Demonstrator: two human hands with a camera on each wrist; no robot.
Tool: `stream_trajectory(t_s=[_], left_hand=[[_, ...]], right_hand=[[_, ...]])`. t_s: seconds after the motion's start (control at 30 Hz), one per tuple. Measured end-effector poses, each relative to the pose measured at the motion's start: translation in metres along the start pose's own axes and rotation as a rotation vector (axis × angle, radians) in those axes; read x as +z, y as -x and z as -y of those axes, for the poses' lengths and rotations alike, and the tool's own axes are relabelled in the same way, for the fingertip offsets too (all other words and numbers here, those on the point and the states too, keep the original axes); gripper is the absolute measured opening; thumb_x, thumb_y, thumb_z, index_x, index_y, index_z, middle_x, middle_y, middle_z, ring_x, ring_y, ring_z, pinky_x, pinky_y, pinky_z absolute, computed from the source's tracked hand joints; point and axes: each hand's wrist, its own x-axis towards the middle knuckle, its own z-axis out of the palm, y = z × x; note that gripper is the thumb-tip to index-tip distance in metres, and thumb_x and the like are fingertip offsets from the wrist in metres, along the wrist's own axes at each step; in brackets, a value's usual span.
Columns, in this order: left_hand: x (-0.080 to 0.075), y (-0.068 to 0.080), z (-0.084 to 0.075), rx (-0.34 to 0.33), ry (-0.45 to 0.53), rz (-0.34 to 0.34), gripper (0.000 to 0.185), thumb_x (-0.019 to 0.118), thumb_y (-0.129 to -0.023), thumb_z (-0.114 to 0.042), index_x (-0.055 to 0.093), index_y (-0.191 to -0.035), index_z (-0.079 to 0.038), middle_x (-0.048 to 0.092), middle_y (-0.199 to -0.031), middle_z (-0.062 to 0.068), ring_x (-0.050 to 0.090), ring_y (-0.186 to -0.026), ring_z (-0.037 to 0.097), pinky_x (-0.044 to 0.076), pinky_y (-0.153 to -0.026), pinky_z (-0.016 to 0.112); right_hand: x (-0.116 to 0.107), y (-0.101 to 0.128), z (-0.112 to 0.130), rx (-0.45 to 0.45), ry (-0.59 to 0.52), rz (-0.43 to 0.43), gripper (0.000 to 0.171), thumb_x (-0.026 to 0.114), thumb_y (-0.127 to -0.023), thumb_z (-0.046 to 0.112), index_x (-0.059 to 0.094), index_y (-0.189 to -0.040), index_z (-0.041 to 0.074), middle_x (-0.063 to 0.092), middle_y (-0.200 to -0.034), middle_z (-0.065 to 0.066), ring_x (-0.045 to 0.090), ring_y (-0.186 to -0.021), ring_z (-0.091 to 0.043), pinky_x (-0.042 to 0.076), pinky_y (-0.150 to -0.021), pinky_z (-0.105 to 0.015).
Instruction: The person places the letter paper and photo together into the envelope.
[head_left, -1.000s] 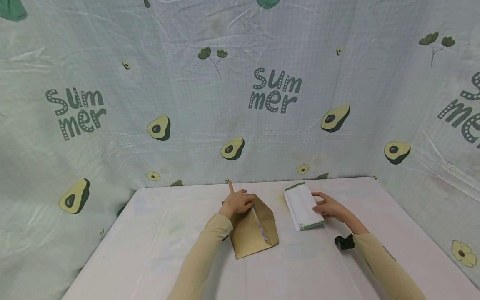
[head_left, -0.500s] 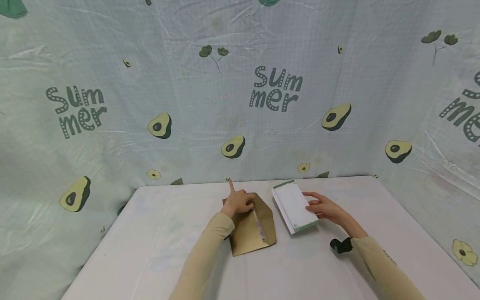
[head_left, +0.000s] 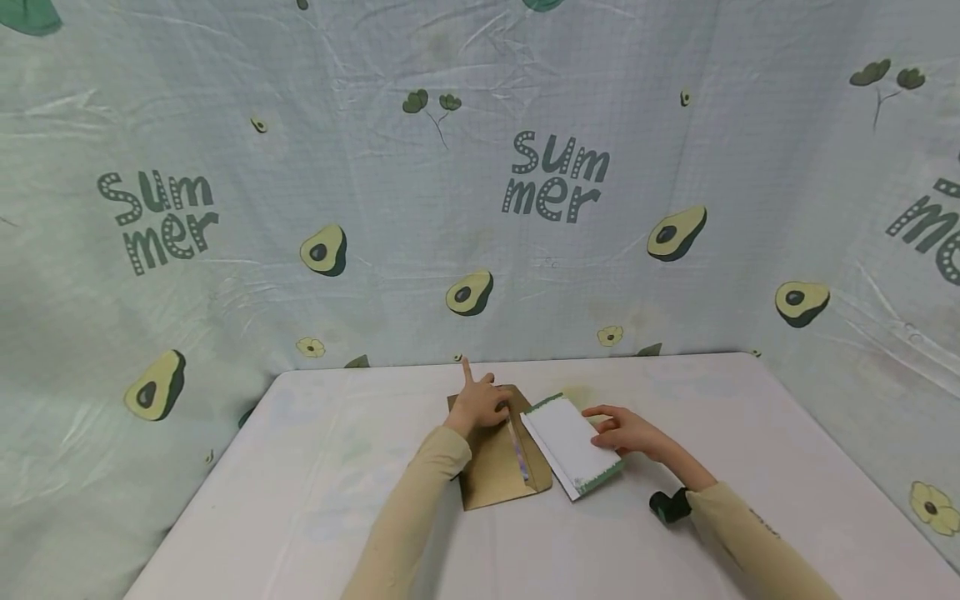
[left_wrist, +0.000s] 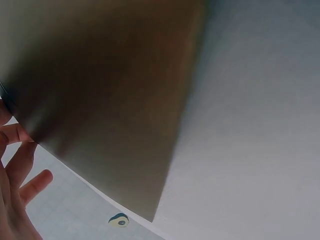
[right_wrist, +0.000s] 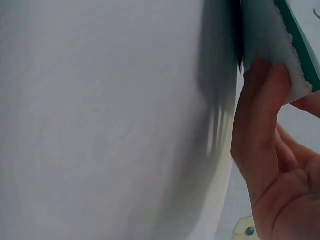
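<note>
presently on the white table (head_left: 315,500): one brown envelope (head_left: 491,467), flap open toward the right, a strip of patterned lining visible at its mouth. left hand (head_left: 480,404) rests on the envelope's far end, index finger extended, other fingers bent upon the paper. one folded white sheet with green edging (head_left: 572,443), lying just beside the envelope, its near corner touching the flap. right hand (head_left: 626,432) pinches the sheet's right edge, thumb against it in the right wrist view. backdrop: avocado-print cloth (head_left: 480,208) behind and at both sides.
</note>
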Motion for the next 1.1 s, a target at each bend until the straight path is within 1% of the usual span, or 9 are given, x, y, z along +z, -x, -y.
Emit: stream_trajectory(t_s=[0.07, 0.17, 0.27, 0.37, 0.47, 0.57, 0.67, 0.83, 1.1], left_hand=[[-0.007, 0.005, -0.003, 0.005, -0.017, -0.021, 0.015, 0.049, -0.084, -0.037, 0.056, -0.089, -0.024, 0.065, -0.103, -0.012, 0.047, -0.105, 0.016, 0.016, -0.097, 0.069], [-0.015, 0.01, -0.006, 0.0, -0.041, -0.014, 0.017, 0.048, -0.085, -0.037, 0.057, -0.092, -0.024, 0.065, -0.105, -0.012, 0.044, -0.109, 0.017, 0.018, -0.098, 0.067], [-0.018, 0.011, -0.006, -0.012, -0.033, -0.005, 0.018, 0.049, -0.084, -0.039, 0.058, -0.092, -0.025, 0.066, -0.1, -0.011, 0.044, -0.11, 0.016, 0.018, -0.098, 0.068], [-0.019, 0.01, -0.006, -0.025, -0.012, 0.006, 0.017, 0.05, -0.084, -0.039, 0.057, -0.088, -0.024, 0.066, -0.092, -0.01, 0.045, -0.107, 0.015, 0.016, -0.098, 0.068], [-0.018, 0.008, -0.006, -0.033, 0.002, 0.018, 0.017, 0.05, -0.084, -0.039, 0.056, -0.085, -0.024, 0.066, -0.088, -0.009, 0.045, -0.106, 0.015, 0.015, -0.098, 0.069], [-0.016, 0.006, -0.005, -0.04, 0.01, 0.027, 0.016, 0.049, -0.085, -0.039, 0.057, -0.086, -0.024, 0.066, -0.088, -0.009, 0.045, -0.107, 0.014, 0.013, -0.098, 0.069], [-0.014, 0.004, -0.005, -0.047, 0.022, 0.022, 0.018, 0.05, -0.084, -0.037, 0.059, -0.093, -0.026, 0.066, -0.087, -0.008, 0.045, -0.106, 0.014, 0.012, -0.098, 0.069], [-0.014, 0.004, -0.005, -0.056, 0.044, 0.002, 0.026, 0.051, -0.082, -0.037, 0.059, -0.106, -0.028, 0.066, -0.081, -0.006, 0.047, -0.103, 0.014, 0.012, -0.098, 0.07], [-0.012, 0.003, -0.004, -0.056, 0.065, -0.004, 0.036, 0.049, -0.082, -0.034, 0.054, -0.118, -0.034, 0.067, -0.087, -0.005, 0.048, -0.104, 0.015, 0.013, -0.096, 0.071]], right_hand=[[0.004, -0.002, 0.003, -0.008, 0.047, -0.045, 0.055, 0.063, -0.08, 0.017, 0.042, -0.129, 0.002, 0.055, -0.085, -0.004, 0.049, -0.064, -0.01, 0.043, -0.052, -0.024], [0.01, -0.004, 0.008, -0.03, 0.118, -0.092, 0.051, 0.065, -0.078, 0.015, 0.047, -0.124, 0.001, 0.054, -0.079, -0.004, 0.046, -0.059, -0.01, 0.042, -0.05, -0.024], [0.015, -0.007, 0.013, -0.049, 0.184, -0.123, 0.047, 0.066, -0.077, 0.013, 0.05, -0.12, 0.0, 0.054, -0.076, -0.003, 0.046, -0.058, -0.01, 0.044, -0.049, -0.025], [0.02, -0.009, 0.016, -0.059, 0.218, -0.141, 0.045, 0.066, -0.077, 0.012, 0.052, -0.118, 0.001, 0.054, -0.075, -0.003, 0.046, -0.055, -0.011, 0.045, -0.048, -0.025], [0.024, -0.011, 0.019, -0.061, 0.214, -0.143, 0.045, 0.067, -0.076, 0.012, 0.052, -0.118, 0.001, 0.054, -0.074, -0.003, 0.046, -0.052, -0.01, 0.045, -0.046, -0.025], [0.028, -0.012, 0.021, -0.059, 0.201, -0.141, 0.046, 0.067, -0.076, 0.013, 0.051, -0.118, 0.001, 0.054, -0.074, -0.003, 0.046, -0.05, -0.01, 0.045, -0.045, -0.024], [0.032, -0.014, 0.023, -0.059, 0.212, -0.153, 0.047, 0.067, -0.076, 0.013, 0.051, -0.119, 0.002, 0.055, -0.075, -0.004, 0.046, -0.049, -0.01, 0.045, -0.044, -0.024], [0.037, -0.02, 0.025, -0.042, 0.233, -0.187, 0.044, 0.067, -0.077, 0.012, 0.052, -0.117, 0.003, 0.056, -0.076, -0.004, 0.046, -0.048, -0.01, 0.043, -0.043, -0.023], [0.044, -0.031, 0.026, 0.021, 0.19, -0.22, 0.039, 0.065, -0.077, 0.007, 0.054, -0.113, 0.001, 0.058, -0.077, -0.007, 0.049, -0.048, -0.009, 0.047, -0.046, -0.023]])
